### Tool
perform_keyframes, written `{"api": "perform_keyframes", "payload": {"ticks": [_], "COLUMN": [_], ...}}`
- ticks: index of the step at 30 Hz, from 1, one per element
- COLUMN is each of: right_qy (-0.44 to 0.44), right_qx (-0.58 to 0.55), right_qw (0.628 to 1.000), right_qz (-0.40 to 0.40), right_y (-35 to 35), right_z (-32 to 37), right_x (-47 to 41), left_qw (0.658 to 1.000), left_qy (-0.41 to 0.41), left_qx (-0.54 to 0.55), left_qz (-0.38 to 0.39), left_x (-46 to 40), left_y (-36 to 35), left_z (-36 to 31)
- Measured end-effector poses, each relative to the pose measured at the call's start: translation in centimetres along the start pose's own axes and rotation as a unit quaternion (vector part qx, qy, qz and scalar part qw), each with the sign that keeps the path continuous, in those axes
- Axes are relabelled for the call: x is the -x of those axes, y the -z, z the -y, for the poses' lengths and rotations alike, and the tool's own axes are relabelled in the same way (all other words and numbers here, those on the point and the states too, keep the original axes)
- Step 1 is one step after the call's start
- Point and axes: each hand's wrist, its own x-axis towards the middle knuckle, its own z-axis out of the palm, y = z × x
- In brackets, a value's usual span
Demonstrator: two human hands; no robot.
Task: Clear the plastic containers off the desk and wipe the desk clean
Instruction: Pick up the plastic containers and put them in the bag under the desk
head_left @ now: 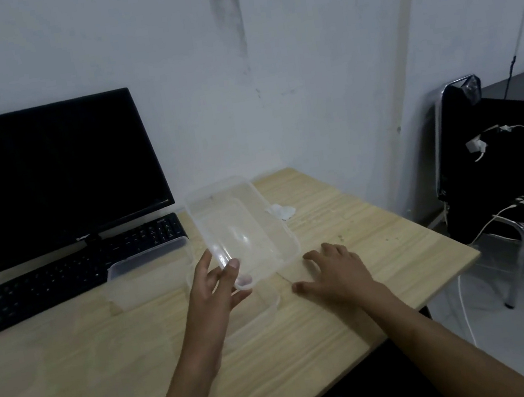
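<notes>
My left hand [220, 281] holds a clear plastic container [241, 228] by its near corner, thumb over the rim, tilted up above the wooden desk [347, 253]. A second clear container [150, 271] stands on the desk in front of the keyboard, to the left. A third clear piece [257, 311] lies flat on the desk under the lifted one. My right hand [331, 271] rests flat on the desk with fingers spread, just right of these. A crumpled white tissue [281, 210] lies behind the lifted container.
A black monitor [46, 176] and black keyboard [72, 277] fill the desk's back left. Small crumbs dot the desk at the right [389, 239]. Beyond the right edge stand a chair [473, 166] with cables and a dark desk [520, 91].
</notes>
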Motion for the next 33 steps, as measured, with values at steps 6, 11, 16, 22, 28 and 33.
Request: {"api": "perform_keyframes", "payload": {"ticks": [6, 11, 16, 22, 28, 33], "right_qy": [0.0, 0.08, 0.038, 0.021, 0.029, 0.022], "right_qx": [0.029, 0.058, -0.001, -0.09, -0.085, -0.103], "right_qw": [0.998, 0.984, 0.988, 0.971, 0.969, 0.966], "right_qz": [-0.052, -0.147, -0.151, -0.22, -0.23, -0.237], "right_y": [-0.3, -0.8, -1.1, -3.5, -3.3, -3.5], "right_z": [-0.3, -0.3, -0.3, 0.5, 0.4, 0.1], "right_x": [1.5, 3.5, 4.9, 6.2, 6.4, 6.5], "left_qw": [1.0, 1.0, 0.999, 0.999, 0.999, 0.999], "left_qy": [-0.009, 0.007, 0.015, 0.015, 0.035, 0.043], "left_qx": [0.002, 0.019, 0.024, 0.019, 0.006, 0.008], "left_qz": [0.014, 0.024, 0.03, 0.028, 0.031, 0.03], "left_x": [1.0, 2.2, 3.3, 4.9, 6.7, 7.2], "left_y": [0.3, 0.7, 1.3, 1.8, 1.7, 1.3], "left_z": [0.2, 0.8, 0.9, 0.0, -0.3, -0.6]}}
